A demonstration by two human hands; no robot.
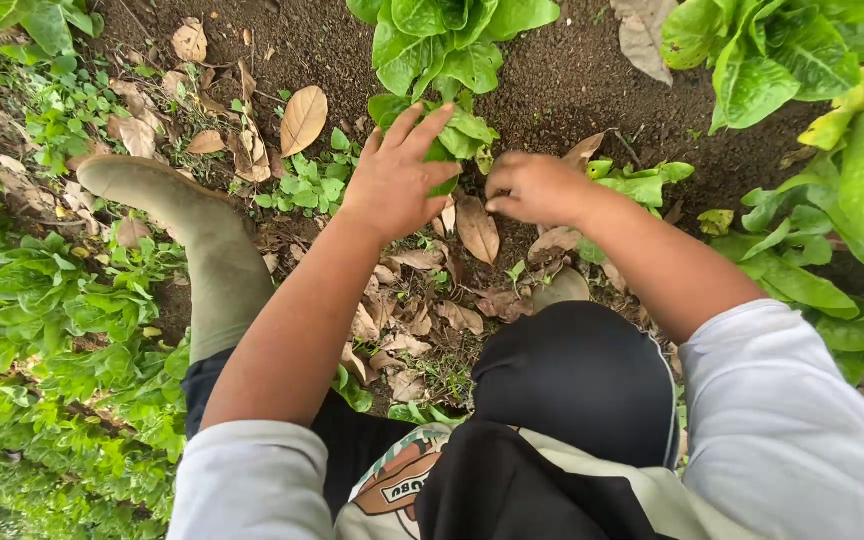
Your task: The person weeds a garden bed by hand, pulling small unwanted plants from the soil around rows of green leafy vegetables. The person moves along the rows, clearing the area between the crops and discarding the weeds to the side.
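Observation:
My left hand (397, 172) reaches forward with fingers spread and rests on the lower leaves of a green leafy plant (442, 50) growing in dark soil. My right hand (530, 188) is beside it, fingers curled down at the plant's base among dry brown leaves (477, 228); whether it grips anything is hidden. Both forearms are bare, with pale grey sleeves pushed up. My knee in dark trousers (572, 375) is bent below the hands.
An olive rubber boot (192, 240) stands on the left. Dense green plants (42, 330) fill the left side, and larger leafy plants (832, 170) line the right. Dark bare soil (572, 80) lies beyond the hands, with scattered dry leaves.

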